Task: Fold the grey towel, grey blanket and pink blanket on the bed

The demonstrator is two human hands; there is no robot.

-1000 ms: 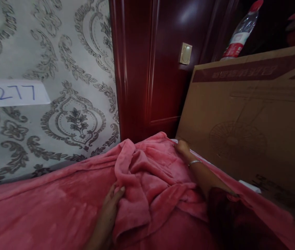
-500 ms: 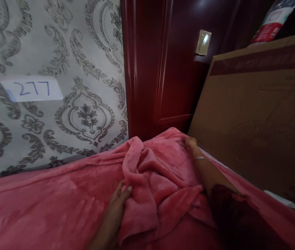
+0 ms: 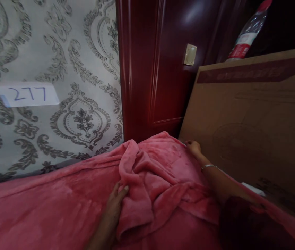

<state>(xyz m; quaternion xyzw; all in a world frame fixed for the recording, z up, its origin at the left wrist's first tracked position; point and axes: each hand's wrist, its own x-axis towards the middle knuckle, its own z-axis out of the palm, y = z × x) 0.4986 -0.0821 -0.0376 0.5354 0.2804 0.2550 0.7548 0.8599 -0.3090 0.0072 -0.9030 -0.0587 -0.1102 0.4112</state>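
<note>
A: And here we are: a pink blanket (image 3: 79,198) spreads across the foreground, below the patterned wall (image 3: 82,86), with a bunched fold (image 3: 137,205) at the middle!

B: The left hand (image 3: 113,208) is right on that fold's left edge, thumb and fingertips bent close together. Pinching the cloth?

A: Can't tell from here! Now look over at the right hand (image 3: 194,147), out at the blanket's far right edge, just beside the cardboard box (image 3: 241,107).

B: Fingers curled in, silvery bracelet (image 3: 209,166) on the wrist. Any cloth in that grip?

A: Can't tell; the fingertips are too small and dim. Above the box's top edge, a red-capped bottle (image 3: 246,38) tilts in view.

B: And on the wall, a white paper (image 3: 29,94) reads 277!
</note>
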